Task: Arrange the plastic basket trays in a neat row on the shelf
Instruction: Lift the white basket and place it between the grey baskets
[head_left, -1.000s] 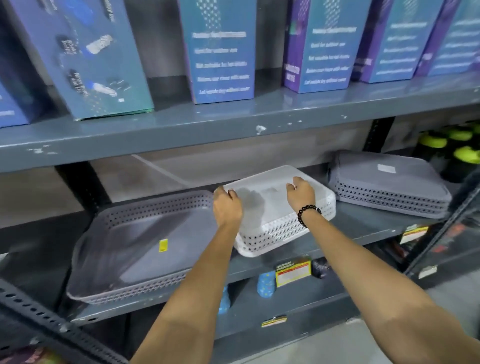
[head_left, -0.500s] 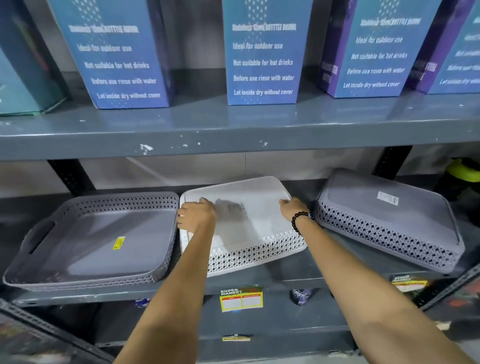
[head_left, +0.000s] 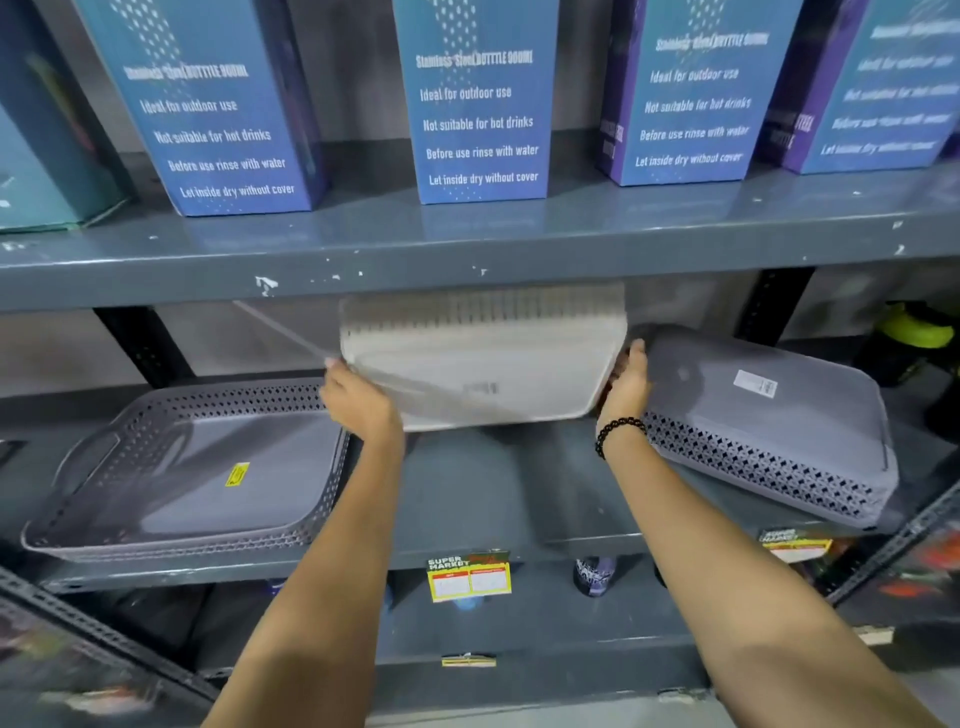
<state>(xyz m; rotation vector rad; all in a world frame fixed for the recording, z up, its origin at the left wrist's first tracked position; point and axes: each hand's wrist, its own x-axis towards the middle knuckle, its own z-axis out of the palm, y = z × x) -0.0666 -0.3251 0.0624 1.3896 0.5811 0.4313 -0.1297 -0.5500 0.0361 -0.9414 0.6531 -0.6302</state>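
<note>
A white perforated basket tray (head_left: 483, 358) is lifted off the middle shelf (head_left: 498, 493) and tipped up, its flat bottom facing me, blurred by motion. My left hand (head_left: 358, 400) grips its left edge and my right hand (head_left: 626, 384), with a black bead bracelet, grips its right edge. A grey basket tray (head_left: 197, 467) sits upright on the shelf at the left, with a yellow sticker inside. At the right, a stack of grey trays (head_left: 769, 431) lies upside down, angled, touching my right hand.
The upper shelf (head_left: 467, 249) hangs just above the lifted tray and carries several blue bottle boxes (head_left: 478, 104). Price tags (head_left: 467, 577) hang on the middle shelf's front edge. Green-capped bottles (head_left: 914, 332) stand at far right. A slotted metal upright (head_left: 104, 639) crosses the lower left.
The white tray lay upside down on the shelf; both hands have raised it and tilted its near edge up, leaving bare shelf beneath. The grey trays have not moved.
</note>
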